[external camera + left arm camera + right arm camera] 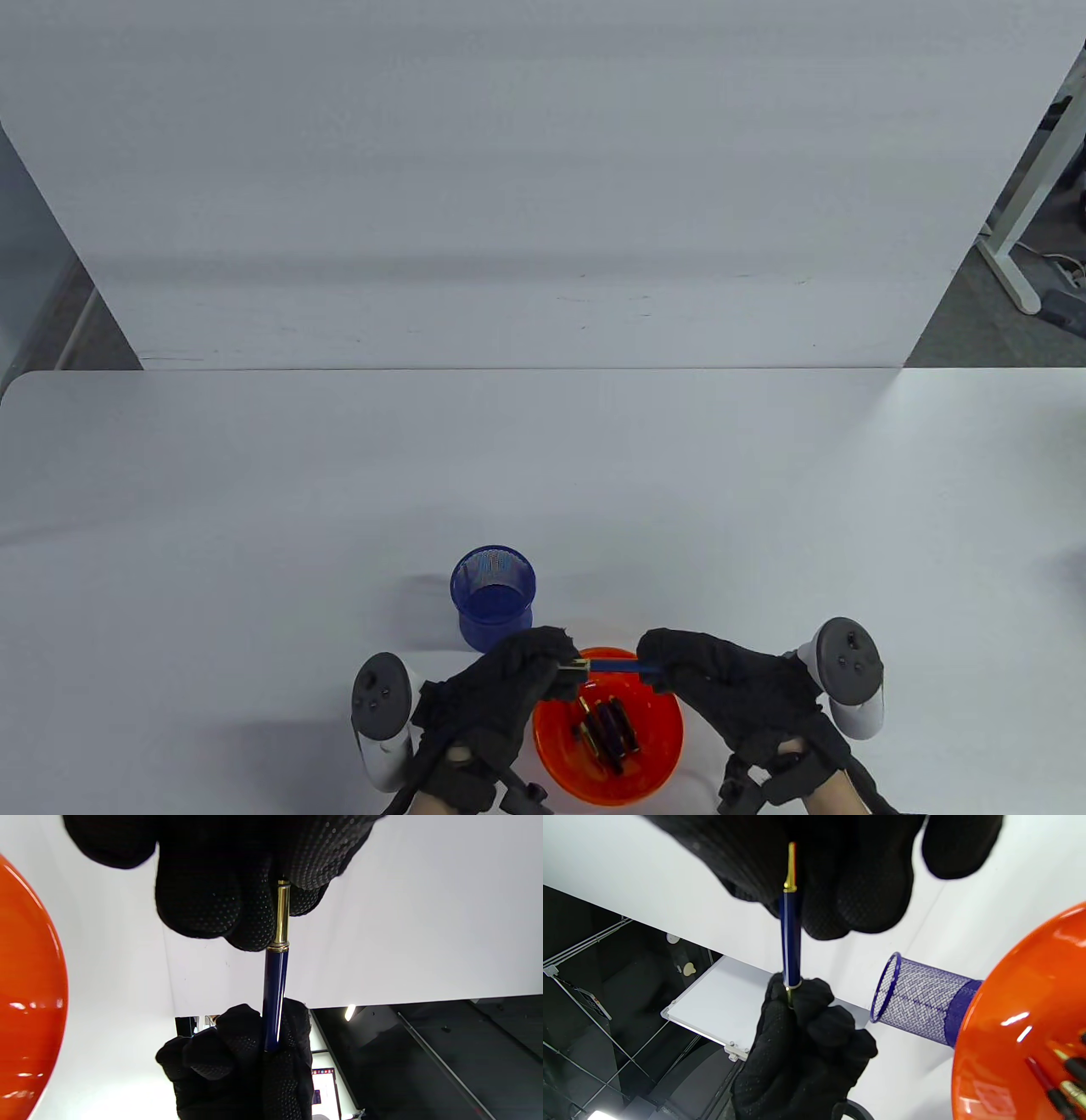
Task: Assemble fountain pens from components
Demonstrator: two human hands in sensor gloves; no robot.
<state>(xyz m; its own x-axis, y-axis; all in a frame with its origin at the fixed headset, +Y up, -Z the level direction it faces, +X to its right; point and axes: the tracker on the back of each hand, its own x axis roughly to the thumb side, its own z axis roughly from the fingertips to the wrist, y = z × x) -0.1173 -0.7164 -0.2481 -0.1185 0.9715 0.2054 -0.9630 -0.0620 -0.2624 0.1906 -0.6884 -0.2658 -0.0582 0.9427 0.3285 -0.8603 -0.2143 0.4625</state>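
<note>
While held over the far rim of the orange bowl point(556, 751), near the table's point(254, 509) near edge, a blue pen point(618, 666) is gripped at both ends.

Pen axis: the long axis is laid level and crosswise, parallel to the table's near edge, gold section point(281, 914) toward the left hand point(501, 688), blue barrel point(275, 997) toward the right hand point(730, 683).

Left hand: fingertips are pinched round the gold section.

Right hand: fingers are curled round the barrel's far end, where a gold tip point(790, 868) is seen.

Nearness: both hands are already on the pen; neither is favoured.

Coming move: a push or twist along that shared axis is judged likely, so the two ends must be kept in line.

Loose parts: dark pieces point(607, 728) are left in the bowl.

Blue mesh cup point(494, 594): stood just beyond the bowl, left of the pen, apart from it.
</note>
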